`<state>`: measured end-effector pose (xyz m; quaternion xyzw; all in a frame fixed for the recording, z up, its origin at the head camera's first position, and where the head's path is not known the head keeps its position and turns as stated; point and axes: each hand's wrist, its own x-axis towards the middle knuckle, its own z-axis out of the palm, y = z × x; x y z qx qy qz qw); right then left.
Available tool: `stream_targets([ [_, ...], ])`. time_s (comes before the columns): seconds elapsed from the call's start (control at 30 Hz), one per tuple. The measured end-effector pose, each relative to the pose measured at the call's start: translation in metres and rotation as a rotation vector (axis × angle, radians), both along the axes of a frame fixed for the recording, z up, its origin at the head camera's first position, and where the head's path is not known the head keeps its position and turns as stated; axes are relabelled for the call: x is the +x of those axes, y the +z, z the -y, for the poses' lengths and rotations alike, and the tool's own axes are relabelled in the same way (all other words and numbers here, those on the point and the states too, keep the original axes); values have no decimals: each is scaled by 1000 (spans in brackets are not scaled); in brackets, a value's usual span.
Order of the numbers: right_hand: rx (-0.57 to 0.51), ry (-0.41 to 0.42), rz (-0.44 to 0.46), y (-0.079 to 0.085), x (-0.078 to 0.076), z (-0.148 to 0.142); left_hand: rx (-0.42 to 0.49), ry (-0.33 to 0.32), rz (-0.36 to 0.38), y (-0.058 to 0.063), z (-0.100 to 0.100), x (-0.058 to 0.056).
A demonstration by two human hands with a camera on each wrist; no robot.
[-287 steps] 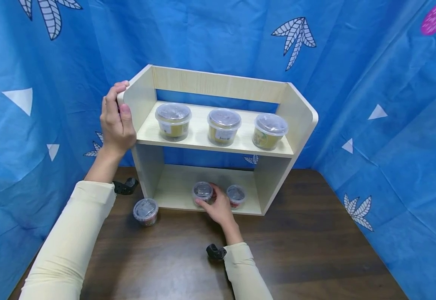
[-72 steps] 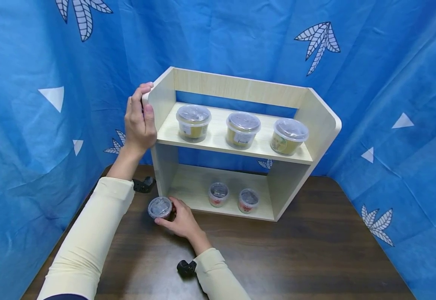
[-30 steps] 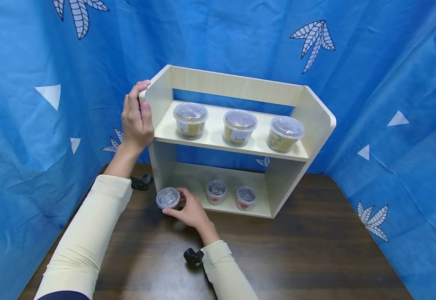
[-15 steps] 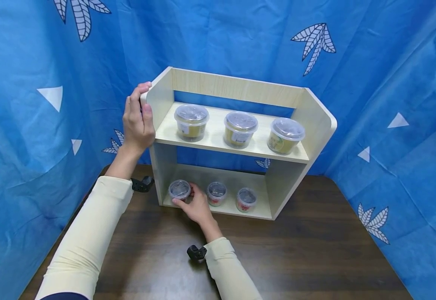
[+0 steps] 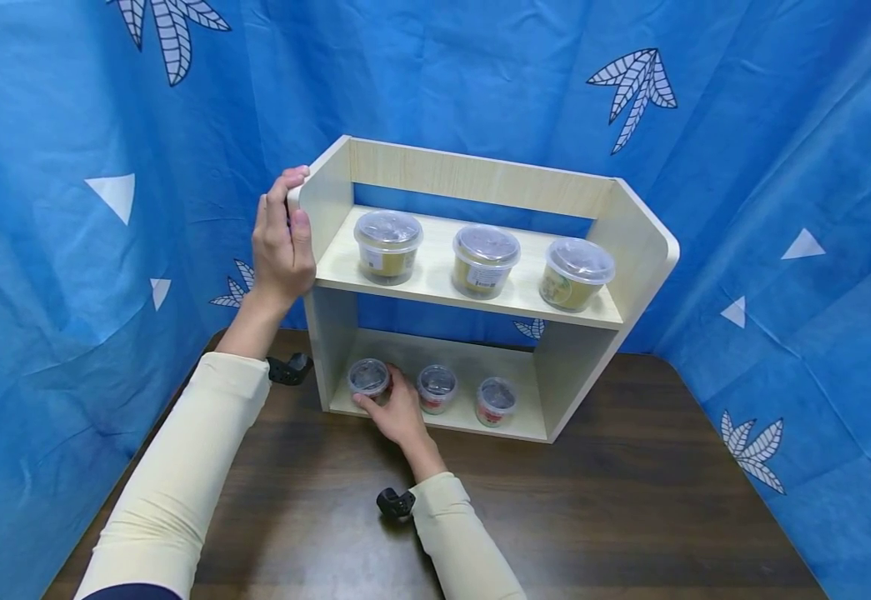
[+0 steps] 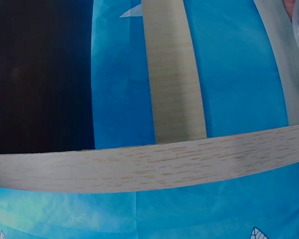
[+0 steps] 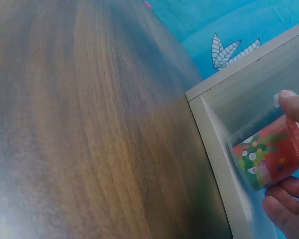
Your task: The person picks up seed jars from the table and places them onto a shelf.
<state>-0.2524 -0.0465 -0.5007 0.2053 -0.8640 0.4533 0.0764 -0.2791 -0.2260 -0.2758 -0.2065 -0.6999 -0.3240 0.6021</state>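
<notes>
My right hand (image 5: 401, 410) holds a small clear plastic cup with a lid (image 5: 369, 379) at the left end of the lower shelf. Its red label with a flower print (image 7: 271, 154) faces the right wrist camera, thumb on one side and fingers on the other. The cup's base is at the shelf board, by its front edge. Up on the left, my left hand (image 5: 282, 246) grips the front edge of the side panel of a pale wooden two-tier shelf (image 5: 473, 310). That hand does not show in the left wrist view.
Two more small lidded cups, one in the middle (image 5: 437, 390) and one farther right (image 5: 495, 403), stand on the lower board. Three larger tubs with yellow labels (image 5: 485, 262) line the upper board. The shelf stands on a dark wooden table (image 5: 593, 508) before a blue curtain (image 5: 435, 75).
My right hand earlier was at the middle cup, then took the cup from the table left of the shelf and carried it onto the lower board. The left hand keeps its grip.
</notes>
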Motion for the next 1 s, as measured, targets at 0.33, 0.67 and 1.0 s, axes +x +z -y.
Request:
stream_targets([
  [0.33, -16, -1, -21, -3, -1, -1, -2, -10, -5, 0, 0, -1],
  [0.67, -32, -9, 6, -3, 1, -1, 0, -12, -3, 0, 0, 0],
  [1.0, 10, -3, 72, 3, 4, -2, 5, -10, 8, 0, 0, 1],
])
